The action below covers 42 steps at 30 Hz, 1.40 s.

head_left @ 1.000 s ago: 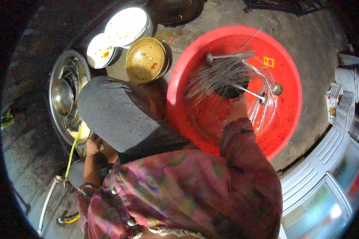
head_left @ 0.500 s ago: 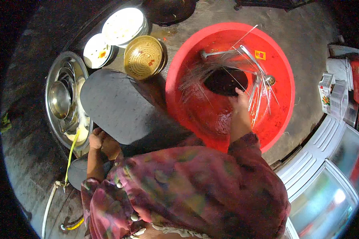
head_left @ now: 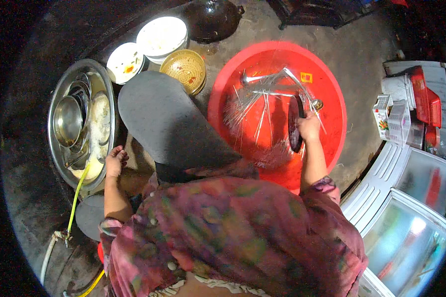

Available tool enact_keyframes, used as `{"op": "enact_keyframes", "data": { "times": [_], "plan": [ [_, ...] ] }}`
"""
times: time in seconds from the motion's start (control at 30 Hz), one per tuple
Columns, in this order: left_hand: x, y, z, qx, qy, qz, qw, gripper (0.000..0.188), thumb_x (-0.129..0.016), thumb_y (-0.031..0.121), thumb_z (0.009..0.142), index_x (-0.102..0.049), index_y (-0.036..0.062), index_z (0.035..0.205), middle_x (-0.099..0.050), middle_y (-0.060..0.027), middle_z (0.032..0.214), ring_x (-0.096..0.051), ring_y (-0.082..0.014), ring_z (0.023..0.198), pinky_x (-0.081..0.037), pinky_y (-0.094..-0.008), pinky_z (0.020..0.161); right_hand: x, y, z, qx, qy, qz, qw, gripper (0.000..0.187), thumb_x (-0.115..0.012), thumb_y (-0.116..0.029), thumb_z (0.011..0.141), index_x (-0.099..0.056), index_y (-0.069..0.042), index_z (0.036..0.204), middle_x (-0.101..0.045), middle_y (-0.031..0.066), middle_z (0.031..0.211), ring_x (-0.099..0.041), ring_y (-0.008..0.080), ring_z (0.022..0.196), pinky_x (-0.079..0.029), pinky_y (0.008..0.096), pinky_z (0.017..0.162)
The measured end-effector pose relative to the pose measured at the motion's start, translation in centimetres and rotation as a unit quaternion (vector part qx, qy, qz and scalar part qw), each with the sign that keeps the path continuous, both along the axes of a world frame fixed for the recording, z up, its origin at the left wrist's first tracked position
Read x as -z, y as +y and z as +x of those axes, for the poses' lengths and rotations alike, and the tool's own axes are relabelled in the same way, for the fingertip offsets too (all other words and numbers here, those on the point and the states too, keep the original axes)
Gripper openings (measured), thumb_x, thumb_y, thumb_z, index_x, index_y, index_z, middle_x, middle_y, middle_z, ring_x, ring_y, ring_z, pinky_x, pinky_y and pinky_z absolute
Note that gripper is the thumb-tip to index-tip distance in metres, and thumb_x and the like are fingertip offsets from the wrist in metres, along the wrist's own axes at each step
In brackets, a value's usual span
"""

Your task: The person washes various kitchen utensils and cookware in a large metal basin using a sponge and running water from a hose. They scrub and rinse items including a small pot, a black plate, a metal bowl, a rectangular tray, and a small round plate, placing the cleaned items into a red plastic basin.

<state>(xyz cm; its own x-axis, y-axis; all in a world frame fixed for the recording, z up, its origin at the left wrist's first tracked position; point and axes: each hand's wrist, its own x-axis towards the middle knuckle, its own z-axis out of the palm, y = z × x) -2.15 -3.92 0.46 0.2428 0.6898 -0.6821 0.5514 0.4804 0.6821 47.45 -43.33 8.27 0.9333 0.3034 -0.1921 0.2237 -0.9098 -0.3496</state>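
My right hand (head_left: 309,126) is closed on the edge of a dark, flat, round disc (head_left: 296,123), tilted so that it shows nearly edge-on. The disc is over a large red plastic basin (head_left: 334,99) with many thin metal skewers (head_left: 243,111) and a few ladles (head_left: 317,104) lying in it. My left hand (head_left: 116,161) holds nothing visible, its fingers loosely bent and apart beside the rim of a metal basin (head_left: 52,133). That basin contains a metal bowl (head_left: 67,122), other metalware and foamy water (head_left: 100,131). A yellow-green hose (head_left: 79,190) runs into it.
Stacked white bowls (head_left: 162,35) and brown bowls (head_left: 183,68) stand at the far left, near a dark wok (head_left: 210,20). My raised, grey-covered knee (head_left: 168,114) is between the basins. At right are a glass-topped freezer (head_left: 406,222), a white carton (head_left: 383,116) and a red basket (head_left: 425,99).
My right hand has turned the dark disc from face-up to nearly edge-on. My left hand has come out from beside my leg, farther into view. The view has shifted slightly.
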Motion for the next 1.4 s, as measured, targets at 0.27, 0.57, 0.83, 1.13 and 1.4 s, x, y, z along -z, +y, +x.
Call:
{"op": "enact_keyframes", "data": {
  "times": [0.27, 0.57, 0.83, 1.13, 1.4],
  "plan": [
    [-10.7, 0.2, 5.9, -0.127, -0.300, 0.075, 0.943, 0.023, -0.047, 0.012, 0.086, -0.049, -0.0004, 0.105, -0.059, -0.0115, 0.083, -0.059, -0.0158, 0.068, -0.048, -0.0243, 0.057, -19.3, 11.1, -4.1, -0.433, -0.239, 0.054, 0.867, 0.018, -0.063, -0.004, 0.058, -0.047, -0.005, 0.066, -0.048, 0.0124, 0.063, -0.051, 0.0310, 0.063, -0.042, 0.0390, 0.056],
    [-25.0, -0.7, 6.8, -0.037, -0.577, -0.184, 0.795, 0.045, -0.044, 0.035, 0.085, -0.045, -0.0019, 0.111, -0.056, -0.0174, 0.102, -0.057, -0.0277, 0.089, -0.047, -0.0418, 0.075, -28.7, 28.7, -17.5, -0.784, -0.336, 0.232, 0.467, 0.011, -0.053, -0.015, 0.058, -0.046, -0.007, 0.061, -0.036, 0.0034, 0.056, -0.043, 0.0198, 0.054, -0.045, 0.0363, 0.068],
    [-22.7, 0.4, -9.8, -0.360, -0.576, 0.117, 0.724, 0.024, -0.049, -0.004, 0.070, -0.050, -0.0024, 0.094, -0.057, -0.0161, 0.089, -0.057, -0.0271, 0.076, -0.049, -0.0386, 0.065, -22.4, 38.4, -31.7, -0.809, -0.205, 0.314, 0.452, 0.024, -0.059, -0.007, 0.062, -0.053, -0.005, 0.086, -0.052, 0.0088, 0.085, -0.051, 0.0272, 0.083, -0.039, 0.0424, 0.084],
    [-18.9, -3.8, -26.8, -0.588, -0.364, 0.372, 0.619, 0.035, -0.043, -0.009, 0.069, -0.046, 0.0027, 0.102, -0.056, -0.0089, 0.093, -0.055, -0.0233, 0.079, -0.049, -0.0333, 0.063, -17.1, 41.7, -27.9, -0.726, -0.174, 0.229, 0.624, 0.031, -0.060, 0.001, 0.068, -0.053, 0.000, 0.097, -0.049, 0.0161, 0.111, -0.047, 0.0313, 0.104, -0.039, 0.0349, 0.087],
    [-12.1, -6.9, -31.5, -0.656, -0.358, 0.374, 0.550, 0.035, -0.040, -0.010, 0.073, -0.047, 0.0015, 0.105, -0.054, -0.0128, 0.104, -0.053, -0.0264, 0.095, -0.044, -0.0394, 0.084, -14.6, 41.1, -22.3, -0.625, -0.133, 0.197, 0.744, 0.026, -0.057, 0.005, 0.070, -0.054, 0.002, 0.096, -0.051, 0.0146, 0.109, -0.051, 0.0268, 0.100, -0.040, 0.0333, 0.085]
  ]
}}
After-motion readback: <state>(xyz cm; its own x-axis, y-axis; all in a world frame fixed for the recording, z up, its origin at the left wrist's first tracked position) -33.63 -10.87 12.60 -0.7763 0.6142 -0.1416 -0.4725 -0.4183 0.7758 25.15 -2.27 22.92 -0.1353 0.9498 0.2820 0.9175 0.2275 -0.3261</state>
